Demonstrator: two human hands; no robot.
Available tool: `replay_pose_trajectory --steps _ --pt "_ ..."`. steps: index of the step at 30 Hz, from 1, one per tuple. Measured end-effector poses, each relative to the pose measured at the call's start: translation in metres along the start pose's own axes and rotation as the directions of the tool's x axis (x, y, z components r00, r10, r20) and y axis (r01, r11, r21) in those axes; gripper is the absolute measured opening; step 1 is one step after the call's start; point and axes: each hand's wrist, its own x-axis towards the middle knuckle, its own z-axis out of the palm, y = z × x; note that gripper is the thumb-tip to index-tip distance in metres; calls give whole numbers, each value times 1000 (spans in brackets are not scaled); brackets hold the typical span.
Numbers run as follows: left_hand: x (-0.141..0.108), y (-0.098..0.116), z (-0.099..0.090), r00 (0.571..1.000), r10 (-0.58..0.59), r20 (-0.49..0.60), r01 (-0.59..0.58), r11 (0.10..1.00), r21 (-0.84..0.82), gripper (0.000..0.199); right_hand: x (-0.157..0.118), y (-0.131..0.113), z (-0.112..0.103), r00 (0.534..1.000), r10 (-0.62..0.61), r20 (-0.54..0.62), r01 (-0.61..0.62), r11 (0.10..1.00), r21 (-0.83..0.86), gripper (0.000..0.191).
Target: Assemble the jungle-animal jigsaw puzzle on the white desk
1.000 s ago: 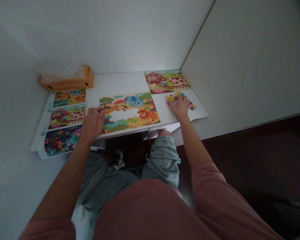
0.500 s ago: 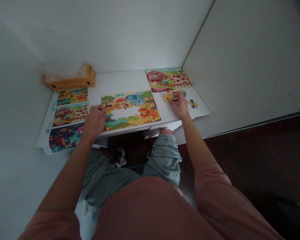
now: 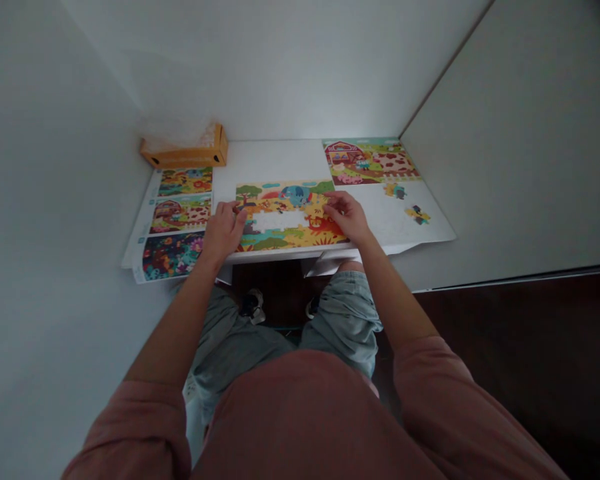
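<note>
A jigsaw puzzle point(image 3: 275, 243) with an animal scene lies near the table's front edge, with a white gap across its middle. My left hand point(image 3: 225, 232) rests at the puzzle's left edge, thumb and fingers apart, with nothing seen in them. Above the puzzle's right part, my right hand point(image 3: 349, 217) pinches a yellow puzzle piece point(image 3: 317, 206) between thumb and fingers. The piece is over the area between the elephant and the lion; whether it touches the puzzle I cannot tell.
Loose puzzle pieces point(image 3: 396, 192) and another small cluster of pieces point(image 3: 419, 215) lie to the right. Behind them is a farm-scene puzzle point(image 3: 373, 162). At the left are a printed picture sheet point(image 3: 180, 215) and an orange box point(image 3: 185, 157) against the wall.
My right hand has carried the yellow piece leftward, from beside the puzzle to above it. My left hand stays at the puzzle's left edge. The whole view has shifted.
</note>
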Motion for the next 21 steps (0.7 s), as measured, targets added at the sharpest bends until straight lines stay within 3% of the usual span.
replay_pose_trajectory --steps 8,15,21 --pt "0 0 2 998 -63 9 63 998 29 34 -1 0 2 1000 14 21 -13 1000 -10 28" --pt "1 -1 3 999 -44 22 46 996 -73 34 1 6 2 997 21 -79 -13 994 106 19" --pt "0 -2 4 999 -45 20 45 999 -10 34 2 7 0 983 102 -152 -72 978 196 15"
